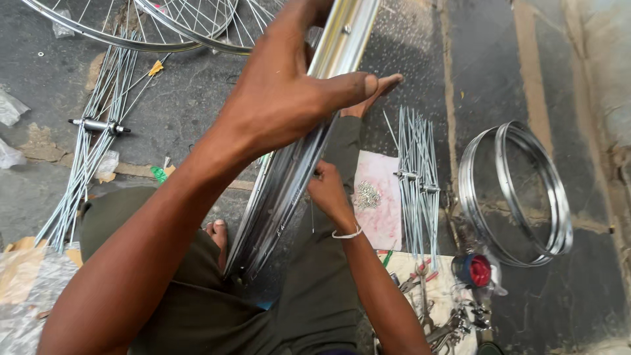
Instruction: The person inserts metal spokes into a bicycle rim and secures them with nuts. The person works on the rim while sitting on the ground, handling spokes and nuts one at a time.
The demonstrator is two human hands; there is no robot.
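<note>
Both hands, left hand (282, 92) and right hand (328, 190), clamp fingers on a rim (289, 171) above cracked dark floor (499, 72).

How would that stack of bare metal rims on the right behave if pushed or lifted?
The bare rims look like thin polished metal hoops, so probably stiff yet light for their size. They lie loosely nested on the rough ground, so a push would likely shift them apart rather than as one. Stood on edge, they would probably roll.

Our left hand (282, 92) reaches up through the centre of the frame, thumb stretched right. Our right hand (328, 190) sits lower, fingers curled, wrist bent.
</note>
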